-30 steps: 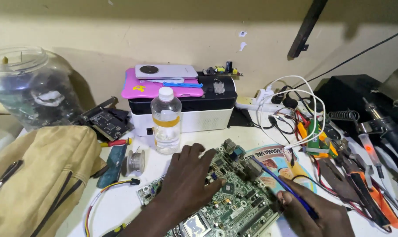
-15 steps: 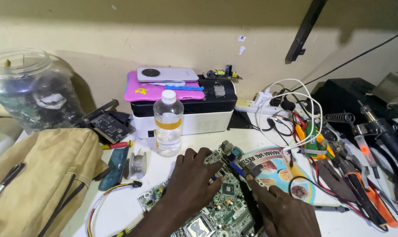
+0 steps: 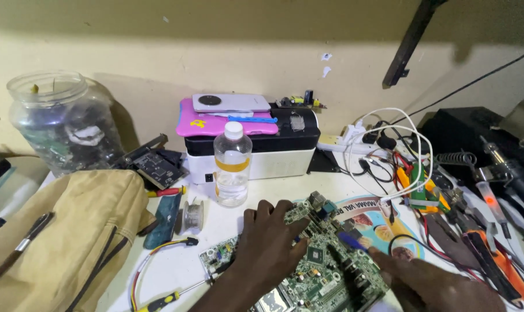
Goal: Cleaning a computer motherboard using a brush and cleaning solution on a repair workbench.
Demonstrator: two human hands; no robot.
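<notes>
A green circuit board (image 3: 325, 271) lies flat on the white bench near the front edge. My left hand (image 3: 267, 245) rests palm down on its left half, fingers spread over the components. From the lower right, my right hand (image 3: 429, 283) reaches onto the board and grips a thin tool with a blue handle (image 3: 350, 241), its tip pointing down at the board's middle. Part of the board is hidden under both hands.
A clear plastic bottle (image 3: 232, 164) stands behind the board, before a black-and-white box (image 3: 256, 153) topped with a pink case and phone. A tan bag (image 3: 54, 231) lies left, a glass jar (image 3: 65, 124) behind it. Cables, pliers and soldering tools (image 3: 470, 214) crowd the right.
My right hand has moved left and up onto the board with the blue-handled tool. My left hand has stayed flat on the board. The view has shifted slightly.
</notes>
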